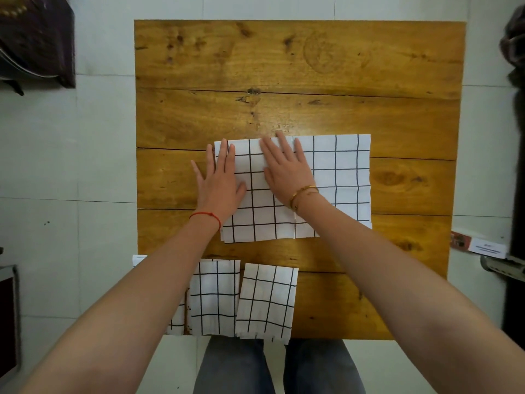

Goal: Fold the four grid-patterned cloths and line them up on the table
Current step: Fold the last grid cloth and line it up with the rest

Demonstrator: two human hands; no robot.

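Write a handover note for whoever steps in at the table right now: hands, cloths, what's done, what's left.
Left hand: flat, pressing the left part of the big cloth.
Right hand: flat on the same cloth, near its middle.
Big cloth: mid-table, only partly folded.
Done: three folded cloths in a row at the near edge: left one mostly hidden by the arm, middle one, right one.
Left: finish folding the big cloth and set it at the right end of the row.

Floor (pixel 105 155): pale square tiles with thin grout lines.
Table (pixel 298 66): knotty golden-brown wooden planks, glossy with reflected light.
Left edge: dark cloth bundle (pixel 37 38).
Right edge: dark objects, unclear.
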